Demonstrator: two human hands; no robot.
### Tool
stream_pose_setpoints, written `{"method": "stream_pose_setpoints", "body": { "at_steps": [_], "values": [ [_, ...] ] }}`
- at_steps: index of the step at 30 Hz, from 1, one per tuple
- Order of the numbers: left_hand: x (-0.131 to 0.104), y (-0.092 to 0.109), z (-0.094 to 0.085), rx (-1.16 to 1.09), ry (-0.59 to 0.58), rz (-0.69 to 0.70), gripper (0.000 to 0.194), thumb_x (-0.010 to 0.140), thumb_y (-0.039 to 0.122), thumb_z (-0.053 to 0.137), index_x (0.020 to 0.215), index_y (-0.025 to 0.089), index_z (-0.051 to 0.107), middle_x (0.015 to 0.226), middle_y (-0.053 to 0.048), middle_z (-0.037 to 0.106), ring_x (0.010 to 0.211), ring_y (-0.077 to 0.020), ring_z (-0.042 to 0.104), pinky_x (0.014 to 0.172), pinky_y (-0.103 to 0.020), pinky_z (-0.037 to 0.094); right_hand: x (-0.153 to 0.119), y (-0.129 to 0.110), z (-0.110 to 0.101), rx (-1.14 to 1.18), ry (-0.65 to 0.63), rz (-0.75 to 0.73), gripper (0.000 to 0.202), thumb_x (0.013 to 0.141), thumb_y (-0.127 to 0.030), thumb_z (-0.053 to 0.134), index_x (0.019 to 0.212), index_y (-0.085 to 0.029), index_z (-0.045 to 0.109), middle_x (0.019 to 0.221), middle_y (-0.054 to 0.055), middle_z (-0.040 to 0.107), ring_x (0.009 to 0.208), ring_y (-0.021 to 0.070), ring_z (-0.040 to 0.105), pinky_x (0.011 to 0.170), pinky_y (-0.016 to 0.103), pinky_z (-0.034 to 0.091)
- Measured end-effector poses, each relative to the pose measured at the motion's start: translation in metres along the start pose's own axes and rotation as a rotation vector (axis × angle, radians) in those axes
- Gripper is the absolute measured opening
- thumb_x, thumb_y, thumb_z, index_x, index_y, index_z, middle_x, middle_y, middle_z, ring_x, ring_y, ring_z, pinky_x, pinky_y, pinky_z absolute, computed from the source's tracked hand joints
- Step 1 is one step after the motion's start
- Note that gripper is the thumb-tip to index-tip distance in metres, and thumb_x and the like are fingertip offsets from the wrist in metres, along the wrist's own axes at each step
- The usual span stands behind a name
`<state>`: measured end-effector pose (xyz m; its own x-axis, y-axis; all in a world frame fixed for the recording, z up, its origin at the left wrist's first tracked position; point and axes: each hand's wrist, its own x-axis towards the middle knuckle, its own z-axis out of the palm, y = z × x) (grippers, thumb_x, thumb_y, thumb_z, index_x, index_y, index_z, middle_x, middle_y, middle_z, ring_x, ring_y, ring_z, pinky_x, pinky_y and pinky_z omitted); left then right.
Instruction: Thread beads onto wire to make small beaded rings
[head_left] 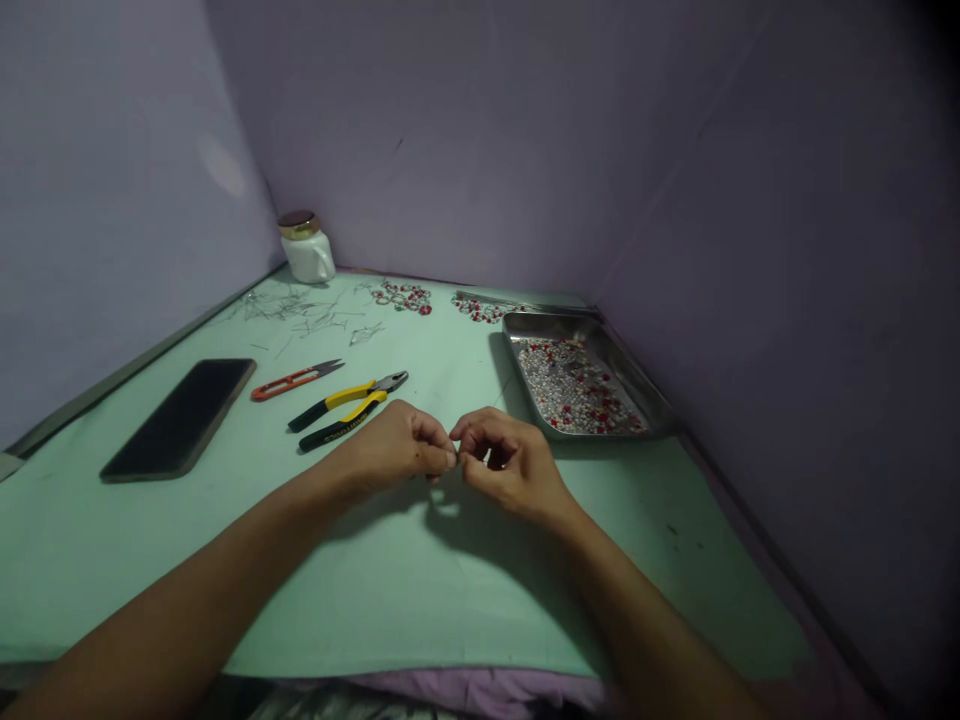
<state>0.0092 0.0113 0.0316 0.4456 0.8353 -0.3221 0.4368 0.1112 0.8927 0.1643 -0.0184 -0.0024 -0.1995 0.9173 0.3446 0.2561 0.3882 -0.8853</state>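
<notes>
My left hand (411,442) and my right hand (514,458) meet fingertip to fingertip above the green tabletop (360,590). Both are closed in a pinch, thumbs against the index fingers. Whatever lies between the fingertips is too small to make out. Just beyond my left hand are pliers (349,408) with yellow and black handles. To the right of my right hand stands a metal tray (615,438) holding many small clear, pale and red beads (577,385).
Orange thread snips (296,380) and a dark phone (184,420) lie at left. Toward the back are thin wire pieces (292,312), red beaded pieces (403,296), more red beadwork (478,307) and a lidded white jar (307,252). Walls bound the table at the back and sides.
</notes>
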Motion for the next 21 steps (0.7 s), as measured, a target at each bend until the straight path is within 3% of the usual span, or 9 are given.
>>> {"method": "stream_pose_setpoints", "body": {
  "at_steps": [7,11,14,21],
  "values": [
    [0.002,-0.002,-0.002,0.084,0.026,0.072,0.007,0.058,0.013,0.058,0.052,0.014,0.062,0.045,0.003,0.054,0.047,-0.0084,0.045,0.047,-0.02,0.031,-0.001,0.001,-0.002,-0.012,-0.024,0.007,0.01,0.066,-0.01,0.055,0.063,-0.018,0.057,0.079,0.002,0.059,0.057,0.0089,0.049,0.049,0.021,0.038],
    [0.003,-0.001,-0.006,0.05,0.1,0.059,0.008,0.062,0.019,0.058,0.058,0.014,0.062,0.043,0.005,0.05,0.041,-0.0064,0.036,0.043,-0.02,0.026,0.001,0.003,-0.003,0.162,-0.017,0.226,0.011,0.071,-0.022,0.059,0.081,-0.017,0.062,0.057,-0.003,0.053,0.047,0.0086,0.045,0.043,0.021,0.037],
    [0.002,0.0,-0.007,0.029,0.11,0.017,0.009,0.063,0.021,0.058,0.058,0.014,0.061,0.04,0.007,0.044,0.038,-0.0054,0.028,0.041,-0.021,0.02,0.003,0.005,-0.002,0.249,0.016,0.319,0.012,0.071,-0.025,0.061,0.079,-0.016,0.063,0.052,-0.004,0.05,0.042,0.0083,0.043,0.04,0.021,0.037],
    [0.003,-0.002,-0.003,-0.002,0.107,0.054,0.009,0.061,0.02,0.059,0.056,0.014,0.061,0.035,0.009,0.038,0.038,-0.0057,0.028,0.04,-0.021,0.02,0.003,0.011,0.0,0.132,0.042,0.257,0.007,0.069,-0.023,0.061,0.072,-0.017,0.064,0.056,-0.001,0.055,0.047,0.009,0.045,0.043,0.022,0.037]
  ]
}}
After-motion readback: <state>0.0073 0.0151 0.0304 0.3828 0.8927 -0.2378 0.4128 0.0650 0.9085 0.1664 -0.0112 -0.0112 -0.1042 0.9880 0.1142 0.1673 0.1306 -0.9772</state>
